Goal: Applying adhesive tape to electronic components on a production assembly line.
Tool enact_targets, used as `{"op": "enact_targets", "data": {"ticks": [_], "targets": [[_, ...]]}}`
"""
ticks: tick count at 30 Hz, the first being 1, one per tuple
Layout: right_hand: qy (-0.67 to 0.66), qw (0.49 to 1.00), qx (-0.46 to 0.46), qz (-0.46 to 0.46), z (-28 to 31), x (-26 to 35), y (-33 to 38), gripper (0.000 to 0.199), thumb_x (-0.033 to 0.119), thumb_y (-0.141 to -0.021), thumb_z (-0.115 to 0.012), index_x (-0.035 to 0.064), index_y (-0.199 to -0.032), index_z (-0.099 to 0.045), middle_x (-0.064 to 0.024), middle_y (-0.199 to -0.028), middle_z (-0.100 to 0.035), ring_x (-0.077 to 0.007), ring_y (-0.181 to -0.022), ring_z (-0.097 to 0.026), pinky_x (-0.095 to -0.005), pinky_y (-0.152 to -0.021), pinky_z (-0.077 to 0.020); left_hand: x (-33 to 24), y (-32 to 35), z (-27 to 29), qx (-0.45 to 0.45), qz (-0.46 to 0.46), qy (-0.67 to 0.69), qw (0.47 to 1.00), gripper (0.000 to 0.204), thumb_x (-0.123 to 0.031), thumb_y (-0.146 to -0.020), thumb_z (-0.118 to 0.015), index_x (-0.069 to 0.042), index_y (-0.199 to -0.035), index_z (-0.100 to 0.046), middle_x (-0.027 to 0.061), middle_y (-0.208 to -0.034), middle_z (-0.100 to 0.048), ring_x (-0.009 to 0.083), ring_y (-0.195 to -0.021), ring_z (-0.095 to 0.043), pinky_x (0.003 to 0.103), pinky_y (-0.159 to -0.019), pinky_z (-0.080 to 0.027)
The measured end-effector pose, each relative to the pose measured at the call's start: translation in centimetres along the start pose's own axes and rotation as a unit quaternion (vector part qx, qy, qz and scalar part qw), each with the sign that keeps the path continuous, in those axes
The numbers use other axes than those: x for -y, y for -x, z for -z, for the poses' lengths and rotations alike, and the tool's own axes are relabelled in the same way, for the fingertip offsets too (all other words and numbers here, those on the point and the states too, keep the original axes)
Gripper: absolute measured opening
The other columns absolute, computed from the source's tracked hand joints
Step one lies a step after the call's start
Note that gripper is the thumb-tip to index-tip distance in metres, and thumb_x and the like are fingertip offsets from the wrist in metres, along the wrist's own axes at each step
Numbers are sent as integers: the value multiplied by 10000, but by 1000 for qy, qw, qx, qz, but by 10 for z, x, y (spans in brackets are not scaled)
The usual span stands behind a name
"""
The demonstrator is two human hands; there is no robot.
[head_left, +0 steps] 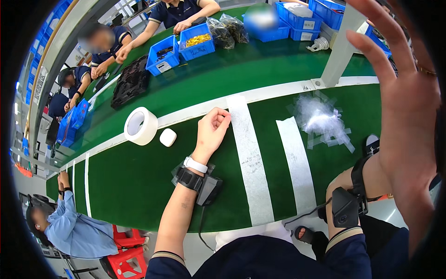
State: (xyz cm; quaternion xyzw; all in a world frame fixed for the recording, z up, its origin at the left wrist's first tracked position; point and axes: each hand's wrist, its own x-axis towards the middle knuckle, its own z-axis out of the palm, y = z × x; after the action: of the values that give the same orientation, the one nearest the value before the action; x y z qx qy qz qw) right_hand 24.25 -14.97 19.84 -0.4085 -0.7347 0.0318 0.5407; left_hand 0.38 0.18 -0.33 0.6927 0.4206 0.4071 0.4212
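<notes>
My left hand (213, 132) is closed, thumb and fingertips pressed together at the left edge of a long white strip (251, 162) on the green tabletop. What the fingers hold, if anything, is too small to make out. My right hand (404, 102) is raised close to the camera at the right, fingers apart, nothing seen in it. A shorter white strip (297, 162) lies right of the long one. Beyond it is a loose pile of clear film pieces (323, 118). A wide white tape roll (141, 126) and a small white rounded case (168, 137) lie left of my left hand.
A grey metal post (344, 51) stands at the far right. Blue bins (197, 41), dark plastic bags (227, 30) and a black molded tray (131, 80) sit across the table. Several people work along the far side. One in light blue (79, 223) sits left, by red stools (127, 262).
</notes>
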Motion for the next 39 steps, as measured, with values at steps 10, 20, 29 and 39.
{"op": "enact_targets", "data": {"ticks": [10, 20, 29, 39], "targets": [[7, 999, -17, 27, 0, -21, -10, 1166, 727, -544, -586, -25, -1342, -187, -250, -1330, -285, -329, -1222, -348, -382, -964, -322, -4, 0, -1, -7, -3, 14, 1000, 35, -45, -802, -567, -12, -810, -558, -48, -618, -495, 5, -552, -424, 154, -505, -353], [1, 999, -4, 47, 14, -24, -10, 1140, 700, -563, -596, -31, -1339, -193, -253, -1327, -288, -333, -1217, -353, -380, -955, -327, -6, 1, 1, 11, 39, 12, 999, 53, -48, -800, -567, -6, -827, -552, -24, -629, -515, 24, -569, -457, 165, -521, -376], [-8, 999, 6, 39, 14, -15, 3, 1117, 677, -579, -606, -38, -1336, -198, -256, -1325, -291, -338, -1213, -357, -378, -947, -332, -5, 3, 0, -4, 8, 1, 1000, 55, -49, -803, -566, -2, -824, -548, -30, -637, -513, 16, -572, -444, 160, -524, -366], [-9, 999, -7, 53, 15, -12, -4, 1092, 650, -597, -616, -44, -1332, -204, -259, -1322, -294, -342, -1209, -361, -376, -939, -338, -2, 2, 0, 1, 14, 19, 1000, 52, -49, -799, -571, -5, -819, -552, -33, -629, -508, 11, -563, -434, 161, -512, -360]]}}
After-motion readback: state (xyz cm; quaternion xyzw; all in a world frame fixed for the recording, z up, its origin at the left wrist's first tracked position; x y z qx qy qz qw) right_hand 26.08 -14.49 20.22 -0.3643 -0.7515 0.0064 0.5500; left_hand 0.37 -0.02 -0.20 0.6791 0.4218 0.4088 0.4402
